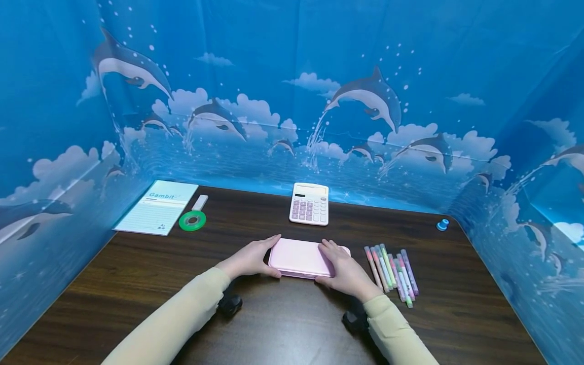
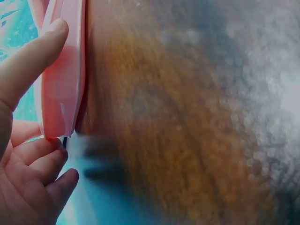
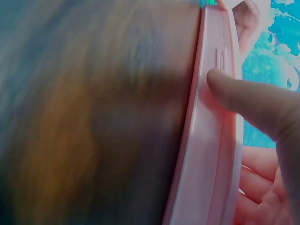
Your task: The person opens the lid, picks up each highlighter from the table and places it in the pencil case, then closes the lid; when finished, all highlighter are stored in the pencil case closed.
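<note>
Pink case (image 1: 298, 257): flat, smooth plastic, rounded corners; lies mid-tabletop (image 1: 137, 274), dark wood grain, nearer the front edge. Left hand (image 1: 250, 259) grasps its left end, right hand (image 1: 345, 271) its right end, thumbs on the front wall. Right wrist view alone shows the thumb (image 3: 243, 96) pressed beside a small ridged catch on the case (image 3: 211, 154). Left wrist view shows the thumb (image 2: 33, 58) on a corner of the case (image 2: 63, 79).

Felt pens (image 1: 391, 268): slim, pastel, in a row just right of the case.

Calculator (image 1: 309, 204): pale, square-keyed, toward the back edge.
</note>
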A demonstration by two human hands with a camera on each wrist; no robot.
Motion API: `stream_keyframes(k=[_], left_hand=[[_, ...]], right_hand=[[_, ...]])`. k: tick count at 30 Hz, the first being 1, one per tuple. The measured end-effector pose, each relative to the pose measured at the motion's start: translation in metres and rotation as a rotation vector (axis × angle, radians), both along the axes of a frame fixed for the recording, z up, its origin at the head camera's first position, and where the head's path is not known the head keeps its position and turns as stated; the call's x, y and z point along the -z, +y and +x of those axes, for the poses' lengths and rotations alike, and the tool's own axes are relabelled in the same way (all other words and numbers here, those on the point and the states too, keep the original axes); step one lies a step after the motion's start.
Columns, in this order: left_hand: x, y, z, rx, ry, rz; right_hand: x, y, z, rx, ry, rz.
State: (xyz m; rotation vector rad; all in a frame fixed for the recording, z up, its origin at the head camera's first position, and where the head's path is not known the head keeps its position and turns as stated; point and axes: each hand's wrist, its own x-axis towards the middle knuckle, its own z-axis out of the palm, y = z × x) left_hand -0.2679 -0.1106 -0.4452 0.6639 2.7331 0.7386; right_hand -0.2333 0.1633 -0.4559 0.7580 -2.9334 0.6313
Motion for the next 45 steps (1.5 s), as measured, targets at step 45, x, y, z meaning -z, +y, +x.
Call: stream_keyframes(k=[45], left_hand=[[0.007, 0.001, 0.001, -0.019, 0.074, -0.025]], right_hand=[[-0.019, -0.036, -0.001, -0.057, 0.165, 0.227]])
